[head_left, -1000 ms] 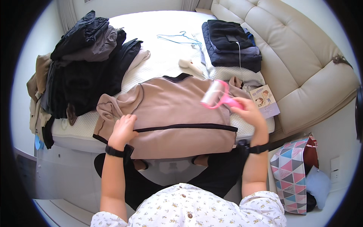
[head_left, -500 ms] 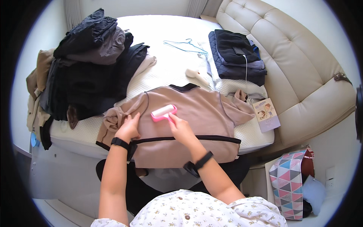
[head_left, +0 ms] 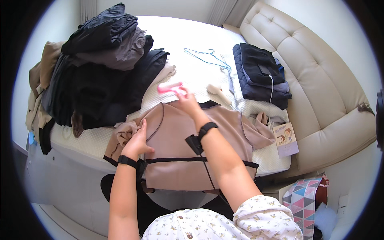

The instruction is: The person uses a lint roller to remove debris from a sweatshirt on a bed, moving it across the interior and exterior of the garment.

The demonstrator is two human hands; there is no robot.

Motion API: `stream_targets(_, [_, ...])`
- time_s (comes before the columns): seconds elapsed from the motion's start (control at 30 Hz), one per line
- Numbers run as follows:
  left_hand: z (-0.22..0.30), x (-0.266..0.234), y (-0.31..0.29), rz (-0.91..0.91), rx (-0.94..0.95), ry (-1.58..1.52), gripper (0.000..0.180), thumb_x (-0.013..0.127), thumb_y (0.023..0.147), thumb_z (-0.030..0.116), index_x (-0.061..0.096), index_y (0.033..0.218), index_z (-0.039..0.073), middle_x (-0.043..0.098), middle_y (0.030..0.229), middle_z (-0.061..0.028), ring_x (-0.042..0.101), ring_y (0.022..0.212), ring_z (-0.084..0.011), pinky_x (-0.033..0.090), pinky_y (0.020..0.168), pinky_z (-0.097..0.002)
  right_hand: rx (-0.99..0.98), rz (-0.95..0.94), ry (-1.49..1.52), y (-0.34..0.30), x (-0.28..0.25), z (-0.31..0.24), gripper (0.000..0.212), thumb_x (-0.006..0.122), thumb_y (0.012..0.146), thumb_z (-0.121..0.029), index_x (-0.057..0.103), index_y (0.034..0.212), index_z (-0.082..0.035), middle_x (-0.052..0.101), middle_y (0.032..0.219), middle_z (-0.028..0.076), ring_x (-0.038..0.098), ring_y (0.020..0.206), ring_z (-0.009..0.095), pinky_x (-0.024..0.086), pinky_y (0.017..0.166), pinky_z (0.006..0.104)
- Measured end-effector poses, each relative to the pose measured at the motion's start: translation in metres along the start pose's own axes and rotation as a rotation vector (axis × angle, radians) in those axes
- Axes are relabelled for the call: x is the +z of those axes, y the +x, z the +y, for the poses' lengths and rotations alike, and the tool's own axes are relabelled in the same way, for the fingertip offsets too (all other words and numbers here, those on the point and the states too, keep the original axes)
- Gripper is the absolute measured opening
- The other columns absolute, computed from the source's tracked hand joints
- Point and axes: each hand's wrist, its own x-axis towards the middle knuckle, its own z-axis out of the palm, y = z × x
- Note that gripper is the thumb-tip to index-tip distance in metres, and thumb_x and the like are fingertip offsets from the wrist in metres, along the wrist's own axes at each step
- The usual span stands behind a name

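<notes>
A tan top (head_left: 188,140) with black trim lies spread on the bed, sleeves bunched at both sides. My left hand (head_left: 137,143) rests on its left part beside the bunched sleeve, fingers stretched and thumb apart. By its handle my right hand (head_left: 189,103) holds a pink lint roller (head_left: 170,88), slightly blurred, at the top's far edge near the collar. The roller appears over the white bedding just beyond the fabric; whether it touches anything I cannot tell. To its right lies a white handheld device (head_left: 218,93).
A tall heap of dark clothes (head_left: 92,86) fills the bed's left side. At the right are folded dark garments (head_left: 260,72) with a white cord, a picture box (head_left: 285,140) and a padded headboard (head_left: 320,96). A blue hanger (head_left: 208,58) lies farther back; a triangle-patterned bag (head_left: 302,204) stands lower right.
My right hand has carried the lint roller from the middle of the top to beyond its far edge. My left hand stays on the left part. The whole view has shifted slightly.
</notes>
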Motion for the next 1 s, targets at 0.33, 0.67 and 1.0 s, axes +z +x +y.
stream_targets(0.33, [0.007, 0.0, 0.074, 0.146, 0.043, 0.374, 0.024, 0.052, 0.087, 0.005, 0.059, 0.107, -0.007, 0.054, 0.114, -0.0329, 0.06, 0.095, -0.0461, 0.047, 0.094, -0.0468, -0.12, -0.155, -0.224, -0.04, -0.101, -0.036, 0.042, 0.078, 0.074, -0.027, 0.065, 0.102, 0.002, 0.067, 0.084, 0.013, 0.064, 0.077, 0.022, 0.049, 0.071, 0.0335])
stream_targets(0.67, [0.001, -0.009, 0.063, 0.319, -0.202, 0.386, 0.025, 0.05, 0.079, 0.0, 0.067, 0.094, -0.009, 0.062, 0.108, -0.0298, 0.061, 0.102, -0.0417, 0.05, 0.088, -0.0465, -0.341, -0.135, -0.87, -0.052, -0.112, -0.039, 0.027, 0.066, 0.085, -0.025, 0.065, 0.112, -0.018, 0.068, 0.102, 0.007, 0.061, 0.099, 0.031, 0.045, 0.085, 0.0451])
stream_targets(1.0, [-0.004, 0.006, 0.075, 0.135, -0.347, 0.429, 0.036, 0.051, 0.085, 0.011, 0.061, 0.116, -0.006, 0.058, 0.125, -0.024, 0.054, 0.118, -0.0379, 0.044, 0.101, -0.0433, -0.394, -0.427, -0.826, -0.027, -0.059, -0.011, 0.026, 0.064, 0.085, -0.024, 0.066, 0.11, -0.018, 0.067, 0.102, 0.011, 0.065, 0.095, 0.031, 0.051, 0.08, 0.0435])
